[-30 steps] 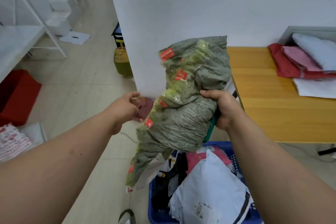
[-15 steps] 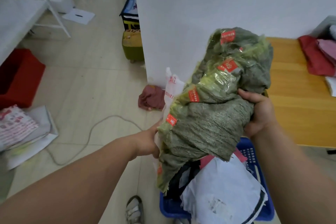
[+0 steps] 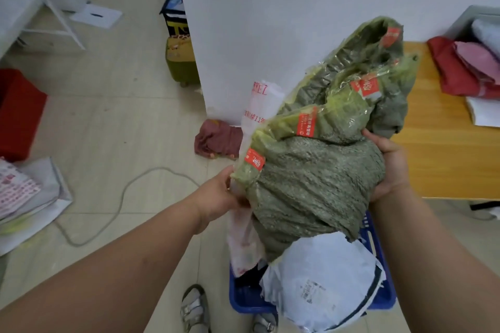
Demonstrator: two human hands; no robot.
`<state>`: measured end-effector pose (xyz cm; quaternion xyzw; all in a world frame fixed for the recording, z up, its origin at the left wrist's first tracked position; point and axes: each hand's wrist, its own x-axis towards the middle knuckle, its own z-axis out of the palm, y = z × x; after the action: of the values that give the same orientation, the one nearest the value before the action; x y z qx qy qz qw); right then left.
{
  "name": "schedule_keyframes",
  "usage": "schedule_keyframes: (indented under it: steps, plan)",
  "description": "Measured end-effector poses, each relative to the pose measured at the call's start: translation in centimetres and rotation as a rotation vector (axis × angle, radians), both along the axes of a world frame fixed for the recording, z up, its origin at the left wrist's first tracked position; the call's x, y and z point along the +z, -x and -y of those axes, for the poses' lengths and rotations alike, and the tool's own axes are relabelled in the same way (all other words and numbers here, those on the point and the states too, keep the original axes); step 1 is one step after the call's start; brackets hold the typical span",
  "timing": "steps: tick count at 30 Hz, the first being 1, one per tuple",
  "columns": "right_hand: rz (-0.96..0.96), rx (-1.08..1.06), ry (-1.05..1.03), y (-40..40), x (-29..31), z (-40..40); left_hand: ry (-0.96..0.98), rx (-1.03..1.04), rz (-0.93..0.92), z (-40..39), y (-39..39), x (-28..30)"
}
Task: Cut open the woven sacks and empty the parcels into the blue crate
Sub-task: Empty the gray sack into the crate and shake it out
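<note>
A crumpled grey-green woven sack (image 3: 316,181) with red labels and clear tape hangs above the blue crate (image 3: 378,303). My right hand (image 3: 389,167) grips its right side, fingers curled into the fabric. My left hand (image 3: 219,197) grips the sack's lower left edge together with a white plastic bag with red print (image 3: 255,108) that sticks up behind the sack and hangs down below my hand. The crate on the floor holds several parcels, with a large white-grey mailer (image 3: 324,281) on top.
A white pillar (image 3: 270,21) stands right behind the sack. A wooden table (image 3: 443,149) with red and pink bags is at the right. On the floor lie a maroon cloth (image 3: 216,139), a grey cable (image 3: 119,203), flat sacks at left, a red box (image 3: 19,113). My sandalled feet (image 3: 194,308) stand beside the crate.
The sack has been raised and turned to the right above the crate. My left hand dropped from the sack's upper left to its lower left edge, where the white bag now shows.
</note>
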<state>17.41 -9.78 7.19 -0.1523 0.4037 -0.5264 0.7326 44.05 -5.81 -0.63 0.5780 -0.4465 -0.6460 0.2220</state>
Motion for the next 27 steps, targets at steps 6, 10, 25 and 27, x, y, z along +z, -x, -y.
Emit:
schedule_keyframes:
  steps: [6, 10, 25, 27]
  plan:
    - [-0.226, -0.139, -0.245, 3.7, -0.3, -0.7, 0.090, 0.073, 0.424, -0.9, -2.7, -1.3]
    - [-0.391, -0.262, -0.319, 4.6, -2.1, -0.9, 0.184, -0.031, 0.684, -1.0, -4.2, -2.7]
    - [-0.732, -0.415, -0.185, 7.7, -4.4, -1.6, -0.231, 0.437, 0.440, -3.7, -2.2, -4.6]
    - [-0.770, -0.414, -0.184, 7.2, -5.1, -1.9, -0.261, 0.479, 0.288, -3.2, 0.7, -4.6]
